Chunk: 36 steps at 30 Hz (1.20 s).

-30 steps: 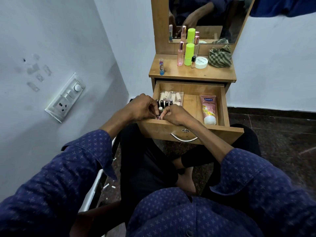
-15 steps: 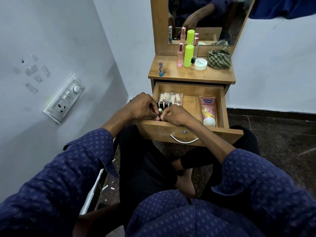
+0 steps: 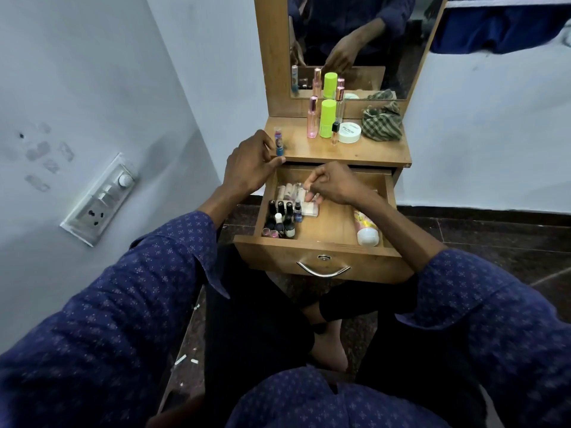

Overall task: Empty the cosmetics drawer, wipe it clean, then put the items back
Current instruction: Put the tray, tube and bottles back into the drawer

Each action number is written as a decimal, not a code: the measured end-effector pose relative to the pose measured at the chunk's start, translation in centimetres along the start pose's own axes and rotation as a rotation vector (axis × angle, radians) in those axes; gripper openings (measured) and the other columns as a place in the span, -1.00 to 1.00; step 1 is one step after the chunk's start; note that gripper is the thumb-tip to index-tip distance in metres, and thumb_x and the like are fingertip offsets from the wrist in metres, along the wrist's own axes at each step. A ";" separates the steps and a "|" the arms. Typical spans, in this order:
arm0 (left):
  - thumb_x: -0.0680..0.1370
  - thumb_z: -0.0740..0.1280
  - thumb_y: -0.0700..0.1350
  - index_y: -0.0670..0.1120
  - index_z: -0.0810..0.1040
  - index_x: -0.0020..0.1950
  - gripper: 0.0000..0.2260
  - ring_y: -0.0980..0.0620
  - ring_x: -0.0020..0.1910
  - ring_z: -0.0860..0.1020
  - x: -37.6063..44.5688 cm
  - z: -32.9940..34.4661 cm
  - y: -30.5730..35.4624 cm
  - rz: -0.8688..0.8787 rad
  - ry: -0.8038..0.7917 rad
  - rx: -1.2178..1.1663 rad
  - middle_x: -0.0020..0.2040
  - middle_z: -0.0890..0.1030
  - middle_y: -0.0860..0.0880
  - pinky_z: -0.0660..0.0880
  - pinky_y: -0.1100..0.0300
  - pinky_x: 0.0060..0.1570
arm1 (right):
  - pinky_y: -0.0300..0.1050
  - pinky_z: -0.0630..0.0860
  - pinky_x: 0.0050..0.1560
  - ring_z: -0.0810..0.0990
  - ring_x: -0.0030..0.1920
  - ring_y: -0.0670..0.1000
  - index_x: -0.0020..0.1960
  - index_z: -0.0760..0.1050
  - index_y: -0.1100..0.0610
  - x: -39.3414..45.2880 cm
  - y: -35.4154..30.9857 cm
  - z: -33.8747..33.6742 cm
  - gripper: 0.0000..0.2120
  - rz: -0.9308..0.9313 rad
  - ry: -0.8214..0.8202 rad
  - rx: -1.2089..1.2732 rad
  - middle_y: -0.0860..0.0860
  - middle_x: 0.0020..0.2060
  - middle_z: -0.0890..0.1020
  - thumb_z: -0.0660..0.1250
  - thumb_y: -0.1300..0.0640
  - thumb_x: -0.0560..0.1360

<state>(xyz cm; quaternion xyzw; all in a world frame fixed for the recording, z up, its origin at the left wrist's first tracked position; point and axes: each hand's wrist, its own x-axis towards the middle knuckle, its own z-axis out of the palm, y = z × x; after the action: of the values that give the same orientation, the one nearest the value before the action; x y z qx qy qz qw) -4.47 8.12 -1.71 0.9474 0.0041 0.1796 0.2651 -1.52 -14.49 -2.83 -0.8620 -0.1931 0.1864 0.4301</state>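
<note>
Drawer [image 3: 321, 261]: pulled open under the dresser top [image 3: 355, 152], its front with a metal handle [image 3: 323, 270] toward the person.
Left hand [image 3: 250, 168]: raised at the top's left front corner, fingers loosely curled beside a small tube [image 3: 279, 145] standing there; whether it touches or holds the tube I cannot tell.
Right hand [image 3: 332, 185]: inside the drawer, fingers bent down onto a clear box of pale sticks [image 3: 296, 196] (a real grip cannot be made out).
Hands: apart, one above the drawer, one in it.
Drawer left: dark little bottles [image 3: 281, 219] upright in a cluster at the left wall, just in front of the box.
Drawer right: a cream tube [image 3: 366, 231] lying along the right side, white cap toward the front.
On top: pink bottle [image 3: 312, 117], green bottle [image 3: 327, 118], white jar [image 3: 349, 132], checked cloth [image 3: 381, 123], below the mirror [image 3: 355, 44].
</note>
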 end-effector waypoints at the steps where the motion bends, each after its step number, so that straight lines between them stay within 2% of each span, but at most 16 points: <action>1: 0.55 0.45 0.15 0.03 0.48 0.14 -0.70 0.05 -0.09 0.58 0.5 0.0 0.1 -0.002 0.023 0.016 -0.09 0.63 0.09 0.38 0.09 -0.18 | 0.03 0.69 -0.10 0.72 -0.29 -0.01 -0.02 0.63 0.18 0.1 0.0 -0.7 -0.91 -0.028 0.039 -0.009 0.10 -0.21 0.77 0.36 0.31 0.60; 4: 0.58 0.38 0.13 0.03 0.45 0.21 -0.71 0.01 -0.03 0.57 2.3 0.4 0.1 -0.004 0.072 0.031 0.04 0.60 0.05 0.35 0.09 -0.13 | -0.09 0.66 -0.17 0.70 -0.34 -0.13 -0.02 0.62 0.10 1.1 0.4 -3.3 -0.96 -0.094 0.222 -0.074 0.00 -0.26 0.75 0.41 0.19 0.61; 6: 0.60 0.37 0.13 0.02 0.44 0.26 -0.68 -0.03 0.01 0.59 3.4 0.7 0.2 0.003 0.095 0.063 0.16 0.57 0.01 0.42 0.07 -0.10 | -0.10 0.64 -0.19 0.70 -0.28 -0.09 0.01 0.62 0.02 2.2 0.7 -4.8 -0.98 -0.122 0.391 -0.183 -0.05 -0.24 0.73 0.42 0.09 0.59; 8: 0.62 0.35 0.14 0.00 0.44 0.33 -0.65 -0.09 0.06 0.61 4.3 1.2 0.4 0.003 0.100 0.111 0.26 0.53 -0.04 0.52 0.03 -0.05 | -0.10 0.55 -0.20 0.69 -0.17 -0.02 0.08 0.63 -0.03 3.3 1.0 -6.0 -0.90 -0.131 0.545 -0.319 -0.04 -0.13 0.73 0.43 0.06 0.56; 10: 0.64 0.33 0.14 -0.01 0.46 0.37 -0.63 -0.11 0.11 0.62 4.9 1.6 0.5 0.002 0.084 0.128 0.30 0.52 -0.06 0.53 0.01 -0.01 | -0.11 0.46 -0.17 0.67 -0.06 0.04 0.21 0.61 -0.05 4.3 1.2 -6.8 -0.78 -0.136 0.613 -0.418 0.00 -0.04 0.72 0.44 0.05 0.56; 13: 0.65 0.34 0.10 -0.02 0.54 0.35 -0.67 -0.09 0.14 0.61 5.2 2.0 0.5 0.003 0.055 0.093 0.25 0.57 -0.04 0.53 0.01 0.04 | -0.04 0.54 -0.02 0.67 0.08 0.09 0.36 0.56 -0.03 5.6 1.5 -7.3 -0.63 -0.148 0.649 -0.508 0.03 0.05 0.72 0.46 0.03 0.57; 15: 0.65 0.34 0.06 -0.04 0.60 0.29 -0.72 -0.07 0.12 0.61 5.4 2.2 0.5 0.012 0.062 0.081 0.18 0.62 -0.03 0.51 0.06 0.00 | 0.00 0.59 0.04 0.67 0.13 0.10 0.37 0.56 -0.01 6.3 1.8 -7.3 -0.62 -0.155 0.660 -0.538 0.04 0.11 0.71 0.46 0.00 0.58; 20: 0.64 0.35 0.06 -0.05 0.69 0.19 -0.75 0.03 -0.05 0.59 5.0 2.0 0.6 0.075 0.085 0.026 0.01 0.60 0.05 0.40 0.16 -0.12 | -0.07 0.56 -0.08 0.69 -0.01 0.04 0.25 0.63 -0.02 6.7 2.0 -6.8 -0.75 -0.212 0.682 -0.553 0.00 0.00 0.73 0.45 -0.01 0.58; 23: 0.64 0.37 0.06 -0.02 0.70 0.21 -0.76 0.07 -0.09 0.58 4.6 1.9 1.2 0.103 0.083 0.028 0.01 0.60 0.08 0.48 0.13 -0.12 | -0.08 0.57 -0.10 0.67 -0.06 0.00 0.13 0.64 0.01 6.6 2.0 -6.5 -0.84 -0.223 0.691 -0.538 0.00 -0.05 0.71 0.44 -0.01 0.59; 27: 0.62 0.39 0.04 0.00 0.71 0.22 -0.76 0.03 -0.06 0.61 3.7 1.6 2.3 0.149 0.046 0.015 0.05 0.61 0.05 0.56 0.03 -0.06 | -0.07 0.58 -0.11 0.67 -0.10 0.00 0.09 0.64 0.04 6.2 2.0 -6.2 -0.85 -0.215 0.671 -0.500 0.01 -0.09 0.70 0.44 -0.01 0.59; 31: 0.58 0.47 0.02 -0.01 0.73 0.19 -0.78 0.07 -0.13 0.59 2.8 1.3 3.0 0.173 -0.054 -0.115 0.01 0.58 0.01 0.57 0.04 -0.06 | -0.09 0.56 -0.16 0.65 -0.15 0.00 0.03 0.64 0.06 5.1 1.6 -5.7 -0.85 -0.204 0.680 -0.450 -0.01 -0.16 0.69 0.43 -0.01 0.55; 36: 0.50 0.59 -0.05 -0.01 0.75 0.02 -0.87 0.19 -0.17 0.59 0.4 1.5 3.8 0.134 -0.247 -0.308 -0.03 0.69 -0.04 0.50 0.30 -0.14 | -0.18 0.50 -0.21 0.62 -0.20 -0.10 -0.06 0.61 0.04 1.2 2.1 -3.9 -0.86 -0.232 0.561 -0.265 -0.10 -0.24 0.66 0.44 -0.02 0.46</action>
<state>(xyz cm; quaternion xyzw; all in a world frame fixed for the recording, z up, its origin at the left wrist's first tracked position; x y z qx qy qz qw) -3.93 4.14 -0.85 0.9086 -0.1191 0.0779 0.3927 1.77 -17.66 -2.55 -0.9003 -0.1868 -0.1351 0.3692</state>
